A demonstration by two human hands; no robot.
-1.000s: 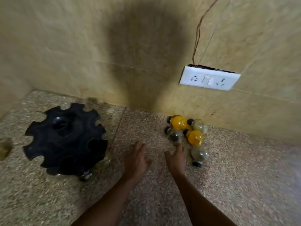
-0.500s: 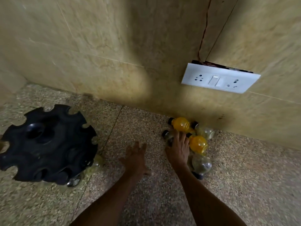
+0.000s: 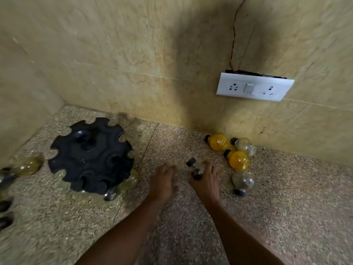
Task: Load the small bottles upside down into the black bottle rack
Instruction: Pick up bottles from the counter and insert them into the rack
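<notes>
On speckled floor by the wall, right hand (image 3: 206, 180) grips a clear black-capped bottle (image 3: 195, 167); left hand (image 3: 162, 181) loose, holding nothing, rack (image 3: 89, 155) well left

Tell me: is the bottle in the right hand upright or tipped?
Tipped: the clear bottle lies slanted in the right hand, black cap up-left.

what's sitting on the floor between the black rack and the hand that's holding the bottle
In the head view, only the empty left hand lies between the black rack and the right hand; otherwise bare floor.
</notes>
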